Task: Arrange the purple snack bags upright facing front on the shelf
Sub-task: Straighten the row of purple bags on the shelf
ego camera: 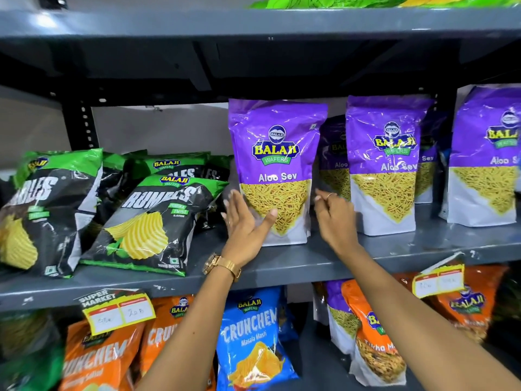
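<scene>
A purple Aloo Sev bag [277, 153] stands upright, label to the front, on the grey middle shelf [282, 266]. My left hand [246, 224] is open at its lower left corner, fingers spread beside the edge and the thumb resting on the front. My right hand [335, 215] hovers just right of the bag with loosely curled fingers and holds nothing. A second purple bag [384, 165] and a third [487, 156] stand upright further right. More purple bags [334, 156] stand behind them, partly hidden.
Black-and-green Rumbles bags [146, 218] lie slanted on the shelf to the left. The upper shelf [253, 24] overhangs the bags' tops. Orange and blue Crunchem bags [253, 337] fill the shelf below, with yellow price tags [118, 311] on the shelf edge.
</scene>
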### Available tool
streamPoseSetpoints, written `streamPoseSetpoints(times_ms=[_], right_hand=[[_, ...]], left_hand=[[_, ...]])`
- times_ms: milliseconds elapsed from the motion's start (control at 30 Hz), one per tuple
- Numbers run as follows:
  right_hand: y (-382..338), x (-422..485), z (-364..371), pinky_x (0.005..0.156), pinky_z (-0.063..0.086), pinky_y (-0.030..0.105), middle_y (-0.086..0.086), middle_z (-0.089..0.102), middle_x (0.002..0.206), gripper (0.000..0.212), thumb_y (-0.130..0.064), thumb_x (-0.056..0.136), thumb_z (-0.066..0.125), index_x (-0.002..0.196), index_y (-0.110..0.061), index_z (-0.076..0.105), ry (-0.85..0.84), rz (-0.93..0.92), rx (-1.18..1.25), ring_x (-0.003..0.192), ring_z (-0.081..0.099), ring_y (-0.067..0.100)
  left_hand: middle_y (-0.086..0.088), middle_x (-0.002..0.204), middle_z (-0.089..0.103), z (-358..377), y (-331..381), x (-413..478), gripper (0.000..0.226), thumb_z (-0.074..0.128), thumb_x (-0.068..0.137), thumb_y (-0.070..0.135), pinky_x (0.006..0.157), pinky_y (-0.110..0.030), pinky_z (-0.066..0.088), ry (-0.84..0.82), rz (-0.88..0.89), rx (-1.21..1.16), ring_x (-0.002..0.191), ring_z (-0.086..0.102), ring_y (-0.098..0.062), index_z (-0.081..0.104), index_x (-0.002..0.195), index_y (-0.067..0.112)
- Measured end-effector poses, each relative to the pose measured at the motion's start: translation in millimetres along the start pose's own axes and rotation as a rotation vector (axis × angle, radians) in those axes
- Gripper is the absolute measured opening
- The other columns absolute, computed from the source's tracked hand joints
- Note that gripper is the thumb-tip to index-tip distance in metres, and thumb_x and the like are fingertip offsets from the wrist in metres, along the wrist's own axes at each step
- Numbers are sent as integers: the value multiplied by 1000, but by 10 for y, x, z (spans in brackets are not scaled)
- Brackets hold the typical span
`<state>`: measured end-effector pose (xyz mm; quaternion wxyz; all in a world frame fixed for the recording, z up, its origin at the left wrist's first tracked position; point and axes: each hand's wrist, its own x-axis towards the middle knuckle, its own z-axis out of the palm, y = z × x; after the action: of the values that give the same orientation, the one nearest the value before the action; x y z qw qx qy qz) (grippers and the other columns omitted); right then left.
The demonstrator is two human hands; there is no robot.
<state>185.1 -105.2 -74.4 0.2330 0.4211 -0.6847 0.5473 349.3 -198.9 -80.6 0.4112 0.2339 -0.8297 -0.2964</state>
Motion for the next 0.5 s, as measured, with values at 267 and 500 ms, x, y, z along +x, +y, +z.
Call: streamPoseSetpoints(times_ms=[267, 500], right_hand=[[482, 271, -737, 106, 33, 34, 17, 57, 130, 39, -15, 90, 50, 128, -4, 55, 349, 27, 225, 123, 48, 34], [1375, 544, -1250, 117, 29, 48, 16, 52, 141, 62, -46, 95, 46, 143, -6, 39, -38, 456, 322, 130, 47, 30]], left_hand=[[-6, 163, 9, 660, 870, -11, 72, 48, 96, 36, 112, -10, -6, 110, 404, 95, 148, 4, -12, 11, 153, 11], [-17, 161, 16, 1721, 1236, 440, 87, 33, 92, 61, 119, -38, 13, -185, -206, -191, 149, 14, -28, 11, 151, 2]])
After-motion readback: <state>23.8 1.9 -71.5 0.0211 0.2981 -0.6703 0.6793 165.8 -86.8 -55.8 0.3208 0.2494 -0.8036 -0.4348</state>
